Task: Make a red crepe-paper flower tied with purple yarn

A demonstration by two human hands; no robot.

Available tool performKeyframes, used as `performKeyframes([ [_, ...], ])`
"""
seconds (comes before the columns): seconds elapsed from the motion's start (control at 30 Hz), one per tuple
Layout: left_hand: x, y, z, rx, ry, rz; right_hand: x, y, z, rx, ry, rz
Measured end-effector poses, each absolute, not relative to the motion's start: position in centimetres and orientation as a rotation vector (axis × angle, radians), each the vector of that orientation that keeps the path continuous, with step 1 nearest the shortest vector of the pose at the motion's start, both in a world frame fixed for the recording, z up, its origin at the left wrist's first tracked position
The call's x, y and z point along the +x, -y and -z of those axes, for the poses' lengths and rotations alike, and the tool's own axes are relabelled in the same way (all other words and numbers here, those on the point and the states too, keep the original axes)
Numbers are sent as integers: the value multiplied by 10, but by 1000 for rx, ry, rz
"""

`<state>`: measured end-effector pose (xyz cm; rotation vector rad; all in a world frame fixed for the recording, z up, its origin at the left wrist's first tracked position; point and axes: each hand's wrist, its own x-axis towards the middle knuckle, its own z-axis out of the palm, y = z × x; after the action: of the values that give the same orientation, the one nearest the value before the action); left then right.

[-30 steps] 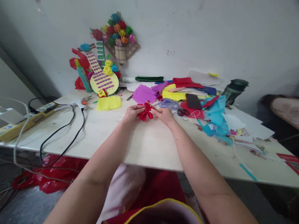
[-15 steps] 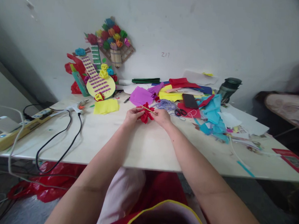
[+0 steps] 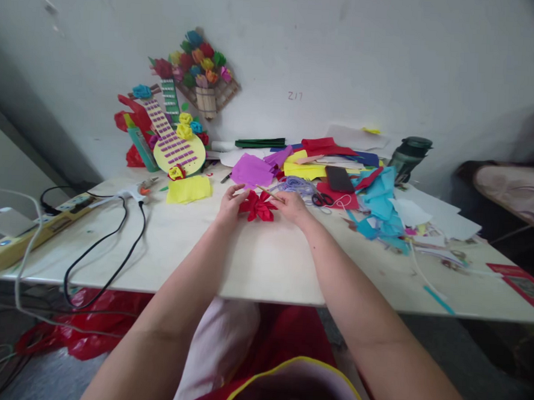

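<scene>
A red crepe-paper flower [image 3: 259, 207] with spread petals sits low over the table, between my two hands. My left hand [image 3: 231, 205] is at the flower's left edge, its fingers parted and close to or touching a petal; the exact contact is hard to make out. My right hand [image 3: 292, 206] is closed on the end of a thin wooden stick [image 3: 270, 193], which slants up and left above the petals. Behind the hands lie a purple paper sheet [image 3: 252, 171], a tangle of pale purple cord [image 3: 295, 186] and black scissors [image 3: 322, 200].
Left on the table are a yellow paper sheet [image 3: 189, 190], a glue gun [image 3: 135, 192] with looping black cable and a power strip [image 3: 34, 234]. A guitar-shaped craft [image 3: 179, 154] leans at the wall. Rightward are a phone [image 3: 339, 179], blue paper scraps [image 3: 379, 210] and a dark bottle [image 3: 410, 159].
My left fingers have loosened and parted from their pinch at the flower, shifting slightly left. The stick now tilts over the back of the petals, and the flower shows more fully.
</scene>
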<state>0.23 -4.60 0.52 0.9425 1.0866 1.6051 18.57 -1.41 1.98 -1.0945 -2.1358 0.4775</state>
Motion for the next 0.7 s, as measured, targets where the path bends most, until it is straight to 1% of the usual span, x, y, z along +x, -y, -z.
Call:
performKeyframes([
  [0.17,-3,48,-8,1011,-968,-1456,190,10,-16,-840,2224,-679],
  [0.3,-3,51,-8,1057,-864,-1315,192,7,-13,-797,2253,-742],
  [0.47,-3,51,-5,1085,-859,-1201,192,7,-11,-877,2285,-676],
  [0.7,1,51,-3,1125,-940,-1252,190,13,-21,-961,2165,-459],
])
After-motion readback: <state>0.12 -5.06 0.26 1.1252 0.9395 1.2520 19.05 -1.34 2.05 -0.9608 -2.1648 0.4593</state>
